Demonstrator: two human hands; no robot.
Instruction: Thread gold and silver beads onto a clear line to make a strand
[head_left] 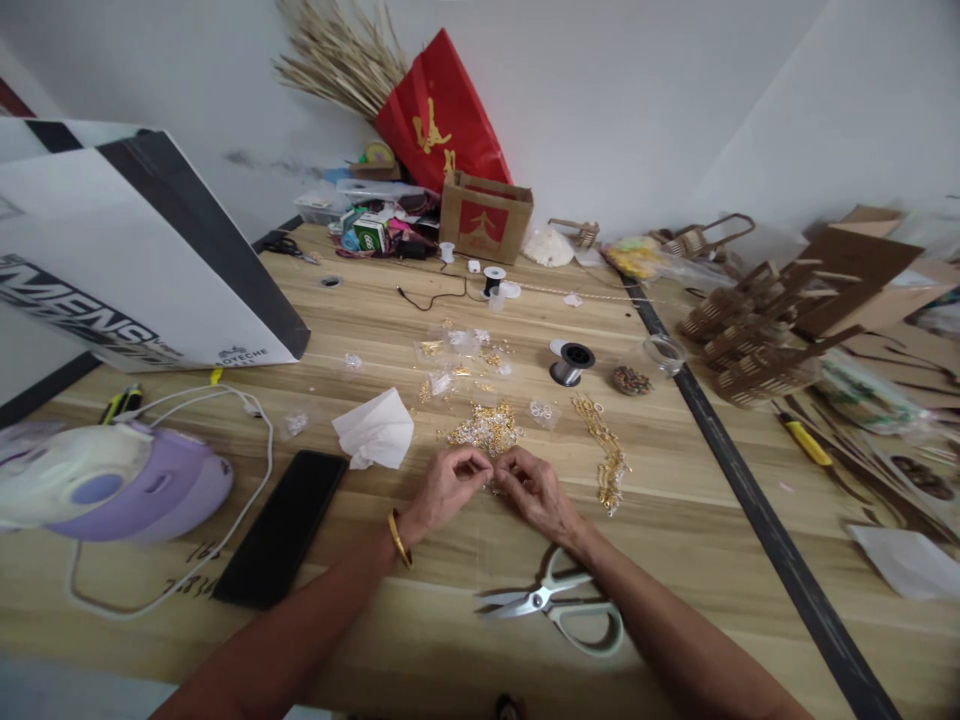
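**Pinching near the pile (487,428)**

Left hand (444,490) and right hand (536,495) meet, fingers (517,460) pinched together; what they hold, if anything, I can't make out. The gold-and-silver pile lies on the surface (442,620), just beyond.

Table (427,620): smooth, pale wood grain, faint sheen
Loose findings (487,428): shiny, gold- and silver-toned, metallic-looking
Chains (611,468): glossy gold-toned metal
Scissors (537,599): bright metal blades, smooth pale plastic-looking handles
Tissue (375,428): matt, creased white paper
Phone (283,525): smooth, dark face
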